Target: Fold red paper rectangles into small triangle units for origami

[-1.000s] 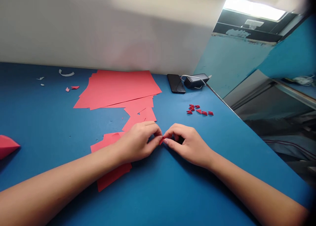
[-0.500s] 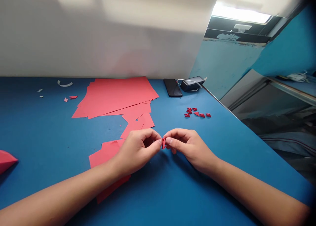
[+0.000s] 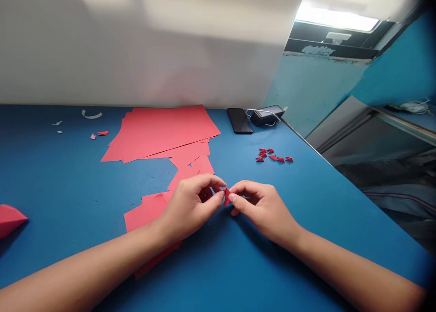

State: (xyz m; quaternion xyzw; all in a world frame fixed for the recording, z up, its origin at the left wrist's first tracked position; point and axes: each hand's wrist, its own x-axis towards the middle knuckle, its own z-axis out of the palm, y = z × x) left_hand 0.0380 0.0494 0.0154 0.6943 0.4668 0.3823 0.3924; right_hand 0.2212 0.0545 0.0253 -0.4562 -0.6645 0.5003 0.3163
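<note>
A small folded piece of red paper (image 3: 226, 196) is held up between my two hands, above the blue table. My left hand (image 3: 197, 203) pinches its left side between thumb and fingers. From the right, my right hand (image 3: 260, 205) grips the other side, with the thumb in front. The piece looks like a little triangle with a crease down its middle; the fingertips cover its edges. Beneath and behind my left arm lie loose red paper pieces (image 3: 146, 207), partly hidden by the wrist.
Large red sheets (image 3: 163, 130) lie stacked toward the wall. A phone (image 3: 240, 121) and a black device with a white cable (image 3: 266, 115) sit at the back right. Several small folded red pieces (image 3: 272, 157) lie nearer. A larger red folded shape (image 3: 10, 221) is at far left; paper scraps (image 3: 103, 133) lie back left.
The small red paper in my fingers has turned or spread from a narrow strip into a wider triangular shape. My hands have hardly moved, and the view has shifted slightly.
</note>
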